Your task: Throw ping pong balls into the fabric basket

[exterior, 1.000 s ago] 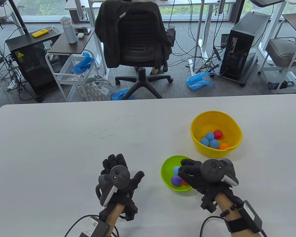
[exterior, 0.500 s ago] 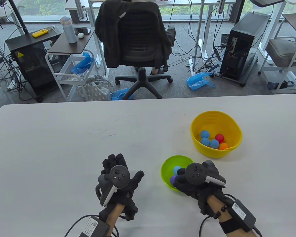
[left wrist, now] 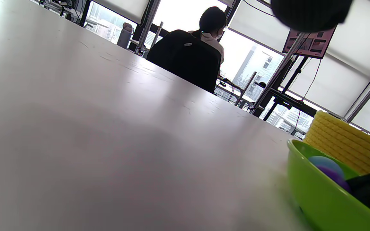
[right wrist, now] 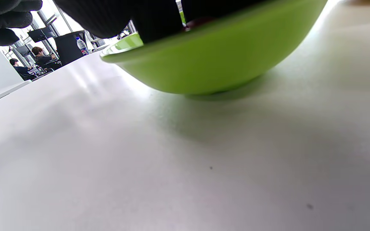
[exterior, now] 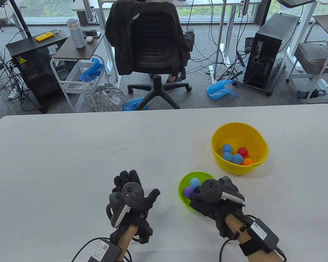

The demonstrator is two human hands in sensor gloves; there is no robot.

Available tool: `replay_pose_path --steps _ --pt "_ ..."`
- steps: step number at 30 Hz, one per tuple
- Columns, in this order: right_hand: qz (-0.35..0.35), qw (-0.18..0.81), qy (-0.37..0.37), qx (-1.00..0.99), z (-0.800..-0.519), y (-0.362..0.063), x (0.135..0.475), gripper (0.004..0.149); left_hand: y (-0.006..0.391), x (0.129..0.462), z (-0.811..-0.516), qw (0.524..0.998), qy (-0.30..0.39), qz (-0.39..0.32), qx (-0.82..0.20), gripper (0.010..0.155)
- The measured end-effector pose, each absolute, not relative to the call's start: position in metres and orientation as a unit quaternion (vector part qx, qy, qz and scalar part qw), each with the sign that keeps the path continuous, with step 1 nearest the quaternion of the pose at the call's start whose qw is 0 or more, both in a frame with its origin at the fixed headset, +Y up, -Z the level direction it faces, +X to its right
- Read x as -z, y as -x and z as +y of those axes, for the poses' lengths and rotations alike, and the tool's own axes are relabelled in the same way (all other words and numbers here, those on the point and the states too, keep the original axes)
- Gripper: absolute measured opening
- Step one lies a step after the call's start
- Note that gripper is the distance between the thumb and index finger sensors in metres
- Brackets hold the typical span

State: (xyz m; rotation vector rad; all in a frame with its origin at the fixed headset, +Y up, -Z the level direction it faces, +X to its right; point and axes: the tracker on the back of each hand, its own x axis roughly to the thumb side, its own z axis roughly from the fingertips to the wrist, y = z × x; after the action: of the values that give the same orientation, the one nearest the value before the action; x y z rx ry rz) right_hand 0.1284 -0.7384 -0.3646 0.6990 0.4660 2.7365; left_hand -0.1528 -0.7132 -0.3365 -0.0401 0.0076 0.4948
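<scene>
A yellow woven fabric basket [exterior: 240, 167] stands at the right of the table and holds three blue balls, a red ball [exterior: 242, 151] and an orange ball [exterior: 247, 161]. A green bowl [exterior: 184, 178] sits nearer me with a blue ball [exterior: 195, 182] and a purple ball [exterior: 188, 191]. My right hand [exterior: 198, 195] reaches down into the bowl's right half; its fingertips are hidden under the tracker. In the right wrist view a red sliver [right wrist: 198, 22] shows between the fingers [right wrist: 159, 22] at the bowl's rim [right wrist: 120, 45]. My left hand [exterior: 140, 188] rests flat on the table, fingers spread, holding nothing.
The bowl [left wrist: 310, 192] and basket [left wrist: 342, 141] also show in the left wrist view. The white table [exterior: 71, 152] ends at a far edge; beyond it stand an office chair [exterior: 150, 46], carts and cables.
My right hand has moved left and down into the green bowl, covering the red ball there. The purple ball has shifted left. The basket's balls have settled. The left hand has not moved.
</scene>
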Motion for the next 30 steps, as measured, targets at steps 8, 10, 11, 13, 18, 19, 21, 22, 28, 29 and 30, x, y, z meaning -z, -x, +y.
replay_pose_path --steps 8,10,11,13,18,19,21,22,28,29,30 --pt "0.121 0.151 -0.242 -0.951 -0.732 -0.135 0.363 0.048 0.152 0.336 -0.713 0.970 0.020 0.003 -0.243 0.102" --pt "0.103 0.157 -0.242 -0.952 -0.727 -0.139 0.362 0.047 0.152 0.337 -0.713 0.970 0.020 0.002 -0.242 0.102" --pt "0.097 0.158 -0.242 -0.952 -0.725 -0.141 0.362 0.048 0.152 0.337 -0.713 0.970 0.020 0.002 -0.243 0.102" --pt "0.077 0.169 -0.243 -0.952 -0.719 -0.147 0.360 0.050 0.152 0.336 -0.714 0.970 0.020 0.003 -0.242 0.102" --pt "0.036 0.218 -0.242 -0.945 -0.707 -0.161 0.359 0.054 0.152 0.337 -0.714 0.970 0.020 0.004 -0.243 0.102" --pt "0.029 0.228 -0.242 -0.943 -0.705 -0.164 0.358 0.055 0.152 0.337 -0.714 0.970 0.020 0.004 -0.243 0.102" --pt "0.013 0.271 -0.241 -0.932 -0.701 -0.171 0.358 0.055 0.152 0.337 -0.714 0.970 0.021 0.004 -0.243 0.102" --pt "0.006 0.288 -0.240 -0.927 -0.700 -0.174 0.358 0.054 0.152 0.337 -0.714 0.970 0.021 0.004 -0.243 0.102" --pt "-0.033 0.430 -0.220 -0.875 -0.696 -0.197 0.360 0.051 0.153 0.337 -0.714 0.970 0.021 0.005 -0.244 0.102" --pt "-0.035 0.456 -0.214 -0.863 -0.696 -0.201 0.361 0.051 0.153 0.337 -0.714 0.969 0.021 0.005 -0.244 0.102" --pt "-0.035 0.472 -0.211 -0.855 -0.696 -0.204 0.362 0.050 0.153 0.337 -0.714 0.970 0.021 0.005 -0.244 0.102"
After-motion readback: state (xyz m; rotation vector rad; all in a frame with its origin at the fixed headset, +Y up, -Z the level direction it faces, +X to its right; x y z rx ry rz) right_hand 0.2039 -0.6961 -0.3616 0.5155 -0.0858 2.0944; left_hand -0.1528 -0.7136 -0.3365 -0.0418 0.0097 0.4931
